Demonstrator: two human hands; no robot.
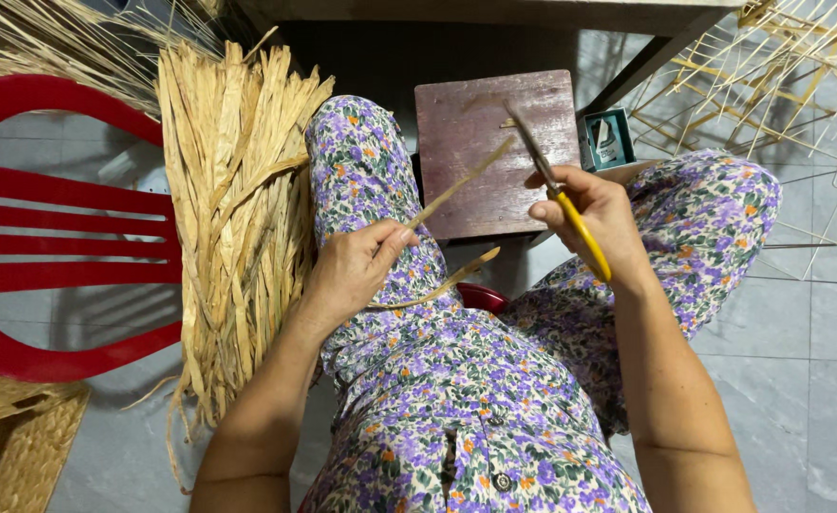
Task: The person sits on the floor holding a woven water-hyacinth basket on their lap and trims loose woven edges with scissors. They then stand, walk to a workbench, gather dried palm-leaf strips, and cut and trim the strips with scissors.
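- Left hand (352, 271): pinches a dry straw strip (456, 185) between thumb and fingers, angling its end up toward the blades.
- Right hand (599, 214): clenched round yellow-handled scissors (556, 190), blades raised near the strip tip.
- Straw bundle (238, 209): draped over the red chair (48, 237), beside the left knee, within reach.
- Wooden stool (494, 142): on the floor, between the knees.

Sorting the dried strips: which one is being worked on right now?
The single strip pinched in the left hand; the others lie bundled over the red chair.
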